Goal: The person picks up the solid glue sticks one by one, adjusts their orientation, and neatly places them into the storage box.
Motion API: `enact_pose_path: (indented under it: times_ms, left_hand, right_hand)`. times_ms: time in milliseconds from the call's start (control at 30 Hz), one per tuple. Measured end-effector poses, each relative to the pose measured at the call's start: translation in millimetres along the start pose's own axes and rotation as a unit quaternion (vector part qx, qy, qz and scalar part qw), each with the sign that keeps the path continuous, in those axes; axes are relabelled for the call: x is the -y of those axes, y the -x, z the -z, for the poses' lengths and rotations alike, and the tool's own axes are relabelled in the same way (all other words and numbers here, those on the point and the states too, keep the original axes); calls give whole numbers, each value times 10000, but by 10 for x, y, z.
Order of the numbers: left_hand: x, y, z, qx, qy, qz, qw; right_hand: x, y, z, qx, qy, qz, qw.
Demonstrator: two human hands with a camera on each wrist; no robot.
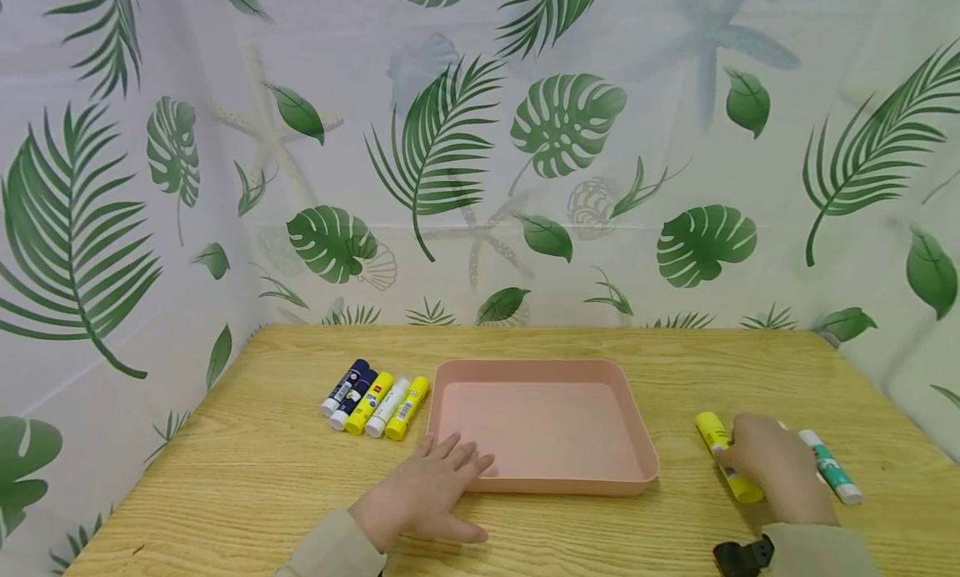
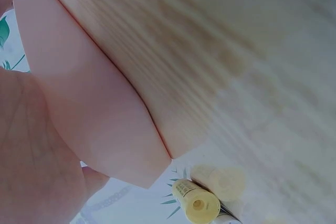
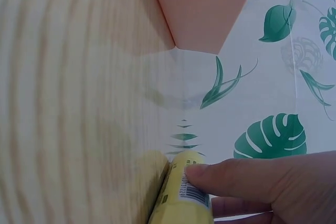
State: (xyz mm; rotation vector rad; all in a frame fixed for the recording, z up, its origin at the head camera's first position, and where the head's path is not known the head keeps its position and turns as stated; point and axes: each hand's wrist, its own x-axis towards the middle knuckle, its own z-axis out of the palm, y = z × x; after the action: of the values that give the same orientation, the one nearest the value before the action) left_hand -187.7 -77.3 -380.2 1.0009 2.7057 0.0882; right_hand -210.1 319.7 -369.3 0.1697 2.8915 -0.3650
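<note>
A pink tray (image 1: 564,484) stands mid-table. My left hand (image 1: 423,492) rests its spread, straight fingers on the tray's near left corner; the left wrist view shows the palm beside the tray wall (image 2: 100,93). On the right, my right hand (image 1: 780,467) grips a yellow glue stick (image 1: 712,429) that lies on the table. The right wrist view shows the thumb (image 3: 226,178) pressed on the label of this glue stick (image 3: 181,211), with other fingers behind it. Just right of that hand lies a green and white glue stick (image 1: 831,467). Another white piece beside it is mostly hidden.
Left of the tray several glue sticks lie side by side: two navy ones (image 1: 346,388), a yellow one (image 1: 370,403), a white one (image 1: 388,407) and another yellow one (image 1: 407,408). A leaf-patterned cloth (image 1: 450,293) hangs behind the wooden table (image 1: 225,477).
</note>
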Motion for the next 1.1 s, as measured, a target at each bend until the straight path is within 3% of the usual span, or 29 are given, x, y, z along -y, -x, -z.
enact_pose_path:
  times_ms: [500, 1100]
  left_hand:
    - [-15, 4, 5, -2, 19, -17, 10000]
    - [18, -18, -19, 31, 40, -7, 10000]
  right_hand:
    - [-43, -16, -49, 132, -237, 52, 9996]
    - [-29, 23, -23, 69, -122, 403, 9991]
